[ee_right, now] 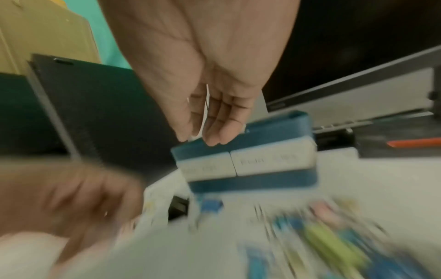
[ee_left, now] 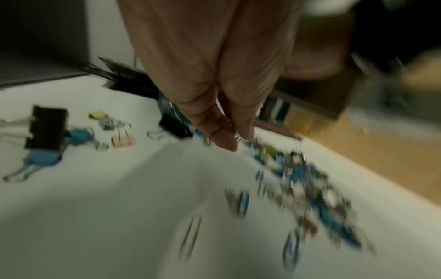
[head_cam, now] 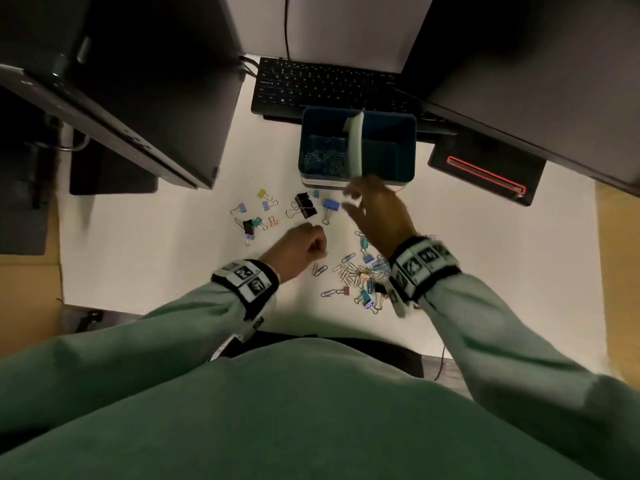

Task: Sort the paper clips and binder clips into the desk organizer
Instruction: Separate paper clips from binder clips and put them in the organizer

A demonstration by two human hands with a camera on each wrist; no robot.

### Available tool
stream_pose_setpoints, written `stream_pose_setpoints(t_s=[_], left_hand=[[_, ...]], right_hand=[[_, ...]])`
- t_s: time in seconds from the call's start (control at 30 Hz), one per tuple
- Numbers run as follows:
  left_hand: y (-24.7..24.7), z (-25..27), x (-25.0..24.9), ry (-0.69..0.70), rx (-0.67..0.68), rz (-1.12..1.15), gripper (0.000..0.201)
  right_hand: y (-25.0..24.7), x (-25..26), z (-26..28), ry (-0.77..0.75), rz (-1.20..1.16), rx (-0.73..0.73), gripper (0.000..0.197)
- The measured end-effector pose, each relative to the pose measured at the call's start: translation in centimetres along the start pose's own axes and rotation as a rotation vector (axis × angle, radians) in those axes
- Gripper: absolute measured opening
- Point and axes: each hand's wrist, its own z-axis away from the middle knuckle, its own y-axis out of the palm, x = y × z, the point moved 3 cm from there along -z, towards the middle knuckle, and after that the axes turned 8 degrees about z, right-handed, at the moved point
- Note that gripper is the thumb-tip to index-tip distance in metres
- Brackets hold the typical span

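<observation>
Head view: right hand (head_cam: pixel 375 211) with fingers spread loose, holding nothing visible, just short of the desk organizer (head_cam: pixel 394 161); left hand (head_cam: pixel 306 244) curled, contents unclear. Likely between drops. Next: pinch from the mixed clip pile (head_cam: pixel 363 275) behind the fingers.

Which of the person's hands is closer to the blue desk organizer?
Right. The right hand hovers just at the blue desk organizer near wall; the left hand sits farther back, beside scattered paper clips.
</observation>
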Motion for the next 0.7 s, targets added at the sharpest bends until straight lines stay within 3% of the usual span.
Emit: stream_pose_setpoints(t_s=[0.13,0.2,0.27,0.37,0.47,0.53,0.63,0.7], left_hand=[[-6.0,-1.0,-3.1,0.016,-0.231,0.251,0.007],[-8.8,-2.9,-4.3,0.005,-0.386,0.254,0.009],[-10.7,-4.9,-5.1,0.006,-0.442,0.261,0.012],[-11.2,-5.6,-4.8,0.005,-0.386,0.100,0.021],[-9.3,-2.2,-2.6,-0.033,-0.347,0.024,0.014],[-6.1,0.8,0.3,-0.117,-0.207,-0.021,0.012],[-0.9,3.5,3.8,-0.257,0.024,-0.214,0.022],[1.3,3.3,4.4,-0.253,0.058,-0.299,0.020]], right_hand=[[4.5,-1.9,7.6,0.027,0.142,0.347,0.028],[6.1,-2.3,9.6,-0.002,0.207,0.410,0.036],[6.8,-2.6,10.4,-0.021,0.243,0.404,0.034],[6.9,-3.0,10.2,-0.052,0.279,0.356,0.034],[6.6,-2.7,9.5,-0.064,0.269,0.316,0.051],[6.8,-2.5,9.1,-0.082,0.285,0.347,0.059],[7.6,-2.1,8.1,-0.091,0.325,0.395,0.047],[8.1,-2.0,7.6,-0.081,0.302,0.391,0.031]])
